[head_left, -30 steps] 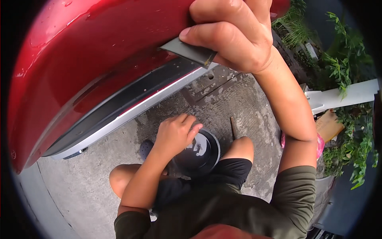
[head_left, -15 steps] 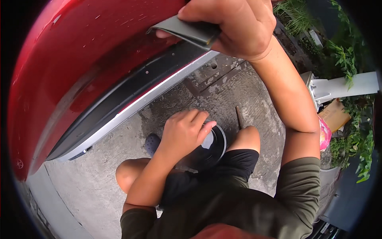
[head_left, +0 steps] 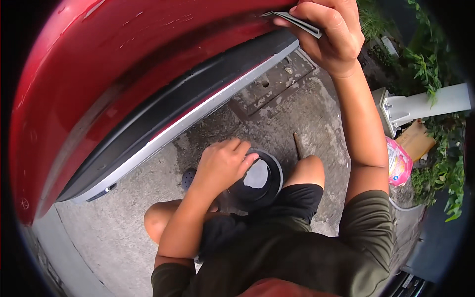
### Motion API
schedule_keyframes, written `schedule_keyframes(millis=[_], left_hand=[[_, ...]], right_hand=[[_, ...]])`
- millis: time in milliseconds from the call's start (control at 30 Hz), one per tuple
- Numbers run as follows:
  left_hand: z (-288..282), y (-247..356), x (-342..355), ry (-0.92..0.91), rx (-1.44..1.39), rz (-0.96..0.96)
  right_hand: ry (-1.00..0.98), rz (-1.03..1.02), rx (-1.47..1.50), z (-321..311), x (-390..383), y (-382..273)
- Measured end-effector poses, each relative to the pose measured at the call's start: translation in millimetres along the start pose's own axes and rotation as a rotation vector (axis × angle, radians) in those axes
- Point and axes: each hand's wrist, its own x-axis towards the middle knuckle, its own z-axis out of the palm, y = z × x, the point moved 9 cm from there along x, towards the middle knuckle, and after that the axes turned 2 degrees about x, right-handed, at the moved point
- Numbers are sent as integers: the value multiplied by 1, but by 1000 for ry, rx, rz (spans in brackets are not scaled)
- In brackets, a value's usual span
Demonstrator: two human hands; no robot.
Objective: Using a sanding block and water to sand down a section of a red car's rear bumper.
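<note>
I squat beside a red car body panel (head_left: 123,74) with a black and silver lower trim (head_left: 183,119). My right hand (head_left: 329,34) is raised and grips a folded grey sheet (head_left: 297,22), pressing it flat against the red paint near the top of the view. My left hand (head_left: 222,163) hangs low between my knees, fingers curled over the rim of a black round container (head_left: 262,183) with liquid in it, which stands on the concrete ground.
Rough concrete ground (head_left: 123,222) runs under the car, with a metal drain cover (head_left: 269,86). At the right stand a white post (head_left: 420,106), a pink plastic bag (head_left: 398,161), a piece of cardboard (head_left: 418,141) and green plants (head_left: 445,173).
My right hand slid the grey sheet upward and to the right along the red panel. My left hand stayed at the black container's rim.
</note>
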Motion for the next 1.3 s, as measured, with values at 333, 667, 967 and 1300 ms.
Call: schedule_keyframes(millis=[333,667,967,1300], left_hand=[[-5,16,3,8,41,48],[-18,29,7,35,34,74],[-7,29,10,-21,53,69],[-10,23,0,5,15,39]], right_hand=[[-269,-61,-154,3,-13,12],[-217,-128,-176,13,-1,-9],[-281,-165,-206,11,15,-19],[-227,-257,-13,48,62,-50]])
